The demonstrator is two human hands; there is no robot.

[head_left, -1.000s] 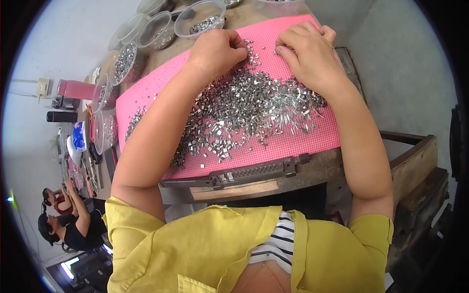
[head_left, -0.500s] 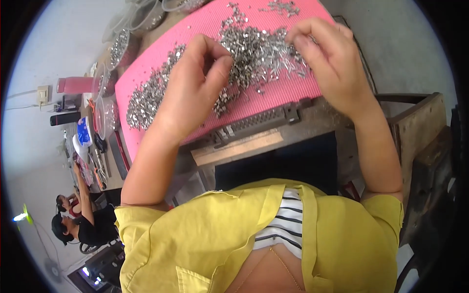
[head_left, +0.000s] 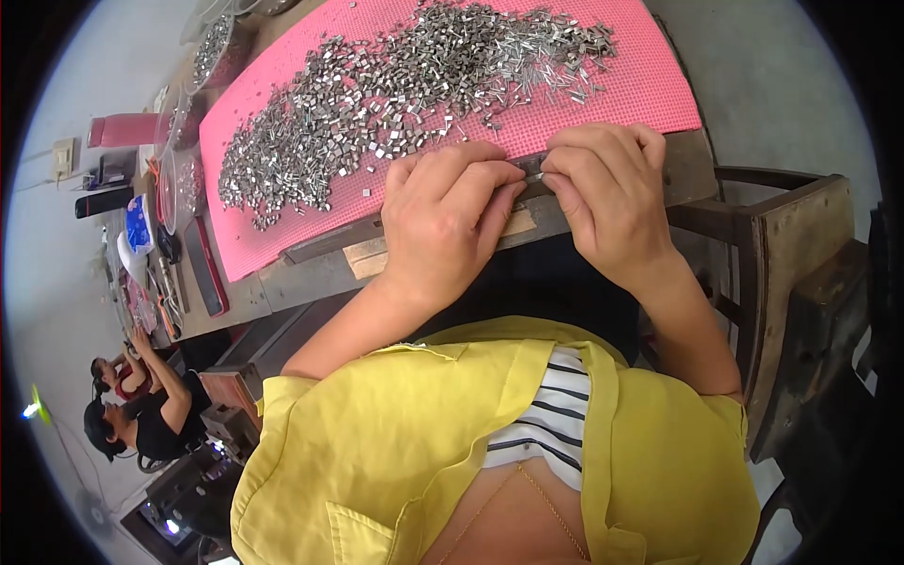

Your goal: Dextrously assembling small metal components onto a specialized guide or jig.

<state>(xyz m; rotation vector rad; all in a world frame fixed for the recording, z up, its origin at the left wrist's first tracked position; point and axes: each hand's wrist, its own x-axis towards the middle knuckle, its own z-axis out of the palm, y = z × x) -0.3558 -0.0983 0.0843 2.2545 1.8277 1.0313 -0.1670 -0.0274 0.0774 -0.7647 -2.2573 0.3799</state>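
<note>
Both hands meet over a dark slotted metal bar (head_left: 331, 241) along the near edge of the table. My left hand (head_left: 441, 215) is closed, its thumb and fingertips pinched together at the bar. Close beside it, my right hand (head_left: 610, 200) pinches at the same place, fingertips a little apart from the left ones. Whatever small pieces they hold are too hidden to name. Just beyond, small silvery metal pieces (head_left: 414, 80), some square and some like thin pins, lie heaped on a pink ribbed mat (head_left: 659, 99). A light wooden strip (head_left: 365, 258) shows under the left wrist.
Clear plastic tubs (head_left: 181, 188) of small parts line the left side. A red-edged dark flat object (head_left: 207, 268) and several hand tools (head_left: 169, 297) lie nearer. A wooden frame (head_left: 800, 231) stands at the right. Two people (head_left: 155, 414) sit at the far left.
Both hands have come from the metal pile toward me, down to the slotted bar, and drawn close together. The view has shifted slightly.
</note>
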